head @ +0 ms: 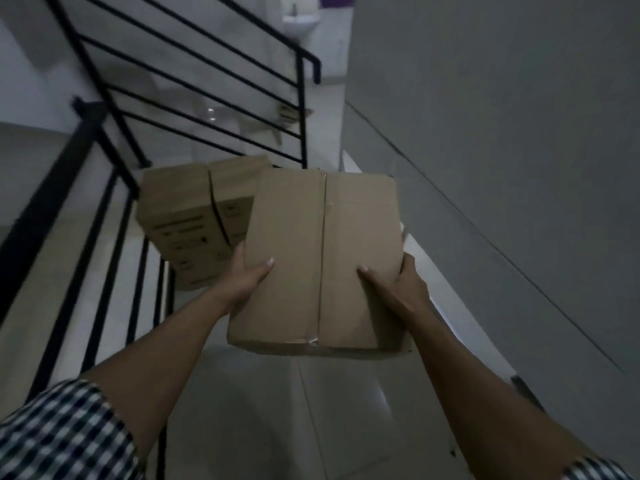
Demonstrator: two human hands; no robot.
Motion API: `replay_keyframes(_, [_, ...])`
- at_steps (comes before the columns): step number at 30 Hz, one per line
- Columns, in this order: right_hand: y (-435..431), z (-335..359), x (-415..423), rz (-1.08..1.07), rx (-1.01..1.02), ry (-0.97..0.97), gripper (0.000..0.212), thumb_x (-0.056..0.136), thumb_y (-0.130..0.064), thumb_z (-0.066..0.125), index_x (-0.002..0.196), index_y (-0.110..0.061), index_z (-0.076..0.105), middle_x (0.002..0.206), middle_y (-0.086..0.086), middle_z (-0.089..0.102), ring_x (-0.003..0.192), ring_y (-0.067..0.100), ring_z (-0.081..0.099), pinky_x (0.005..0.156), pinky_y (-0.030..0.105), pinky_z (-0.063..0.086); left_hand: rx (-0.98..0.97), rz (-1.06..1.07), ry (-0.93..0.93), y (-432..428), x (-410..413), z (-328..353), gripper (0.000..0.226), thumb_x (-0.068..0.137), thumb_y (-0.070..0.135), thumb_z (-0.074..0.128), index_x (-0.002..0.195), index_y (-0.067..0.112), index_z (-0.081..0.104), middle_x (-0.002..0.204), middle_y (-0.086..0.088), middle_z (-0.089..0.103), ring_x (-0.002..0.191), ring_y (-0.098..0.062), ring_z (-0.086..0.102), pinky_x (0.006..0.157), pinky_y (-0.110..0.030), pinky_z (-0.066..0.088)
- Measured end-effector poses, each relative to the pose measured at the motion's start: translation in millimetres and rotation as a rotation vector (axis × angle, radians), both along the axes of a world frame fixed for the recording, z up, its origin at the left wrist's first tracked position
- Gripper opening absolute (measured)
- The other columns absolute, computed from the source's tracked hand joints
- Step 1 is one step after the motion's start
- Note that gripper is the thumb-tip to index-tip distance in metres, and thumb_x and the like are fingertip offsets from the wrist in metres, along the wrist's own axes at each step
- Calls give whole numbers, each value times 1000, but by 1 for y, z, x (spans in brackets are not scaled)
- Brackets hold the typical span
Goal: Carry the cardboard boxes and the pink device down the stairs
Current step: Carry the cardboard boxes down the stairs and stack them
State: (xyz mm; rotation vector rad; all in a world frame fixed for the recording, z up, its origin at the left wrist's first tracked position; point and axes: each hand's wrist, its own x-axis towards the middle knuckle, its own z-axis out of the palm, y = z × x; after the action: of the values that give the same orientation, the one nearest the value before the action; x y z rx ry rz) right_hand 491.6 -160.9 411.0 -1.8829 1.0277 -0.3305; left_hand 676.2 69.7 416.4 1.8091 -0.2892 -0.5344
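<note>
Checked sleeves [69, 431]: sitting closest to the lens, both forearms reaching forward and down over the pale floor tiles [263, 410].
Stair rail [104, 188]: black bars running along the left, descent opening ahead and below.
Plain cardboard box [322, 258]: being held out in front at mid-frame, long axis pointing away from the person toward the stairs, taped seam running the same way.
Printed cardboard box [187, 220]: lying just left of and beyond the plain one, tucked against the rail, partly hidden behind it; whether it is resting on the floor or being carried, I cannot tell.
Left hand [247, 275]: grip closing on the plain box's left near edge, thumb on top, fingers wrapping under.
Right hand [398, 285]: grip clamping the right near edge likewise.
Key relation: load sitting ahead of both grips, evenly shared, neither hand nearer.
Pink device: not showing anywhere.
</note>
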Motion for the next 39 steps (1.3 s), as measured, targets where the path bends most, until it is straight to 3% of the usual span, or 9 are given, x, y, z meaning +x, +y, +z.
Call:
replay_keyframes(6, [-13,11,122,229,22,-58,94,66,-66,82,141,-24,44,136,2,60,116,25,60,95,41,50,-12,153,-2,20,76,13,69,95,24,65,152,17,27,144,-8,49,122,-25,53,101,-39,45])
replay_keyframes(10, [-13,13,214,305,55,-54,98,63,-68,83,141,-25,42,136,3,59,116,28,59,99,48,50,-29,160,14,36,151,16,73,95,31,64,154,23,23,147,-5,46,125,-24,51,99,-38,44])
replay_keyframes(14, [-5,16,309,339,16,-40,100,62,-71,81,142,-26,42,136,2,59,116,28,58,95,40,49,-2,185,21,52,235,24,78,94,37,64,156,24,18,148,-4,45,128,-25,50,105,-43,43])
replay_keyframes(18, [2,18,395,370,15,-38,105,63,-71,79,147,-27,35,140,3,55,121,30,56,100,46,48,6,203,42,62,316,30,79,93,37,65,156,24,19,147,-5,45,126,-27,51,102,-44,45])
replay_keyframes(22, [5,19,471,381,14,-27,105,60,-74,78,143,-25,37,139,4,54,120,27,55,92,40,46,34,199,26,68,388,32,79,92,38,66,156,23,21,145,-4,47,123,-25,53,102,-44,46])
replay_keyframes(26, [4,13,551,411,1,9,112,63,-74,77,152,-28,27,143,4,51,125,31,52,101,47,44,53,220,44,72,459,24,79,92,40,67,155,25,22,142,-3,49,120,-26,55,100,-47,48])
replay_keyframes(32, [-6,-3,678,461,30,-2,106,59,-76,76,145,-32,32,132,-1,54,102,17,48,83,37,41,72,282,72,63,575,9,79,91,42,68,154,22,24,141,-3,50,120,-24,56,102,-45,47])
replay_keyframes(36, [-15,-15,758,496,31,33,99,60,-74,78,139,-25,43,129,0,58,113,23,56,96,47,50,104,321,92,57,644,-5,84,88,45,69,154,21,23,142,-2,49,121,-23,54,106,-46,44])
replay_keyframes(39, [-16,-22,808,531,26,117,98,62,-77,75,138,-24,44,127,3,60,111,26,59,96,51,51,114,330,127,58,688,-18,88,87,48,69,155,22,21,144,-2,48,124,-24,53,109,-49,42])
